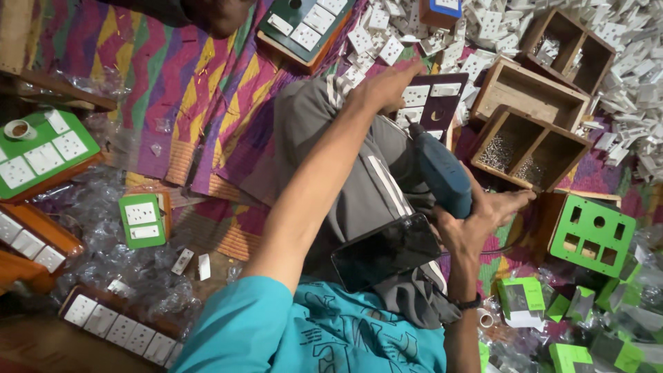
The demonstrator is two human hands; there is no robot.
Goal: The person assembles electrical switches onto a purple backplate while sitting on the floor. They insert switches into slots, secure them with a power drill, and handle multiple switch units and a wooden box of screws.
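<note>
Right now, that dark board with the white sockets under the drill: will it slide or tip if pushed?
The dark board looks stiff, a flat panel. It probably won't slide: the left hand presses on it. It rests on the knee, so it might rock under the drill held by the right hand.

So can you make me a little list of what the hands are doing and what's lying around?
left hand: presses on a dark board with white sockets
right hand: grips a blue drill, tip at the board
lap: a dark phone lies on the grey trousers
wooden boxes: one holds small screws
far side: heap of white sockets
right: green panel with holes
left: green board with sockets
</note>
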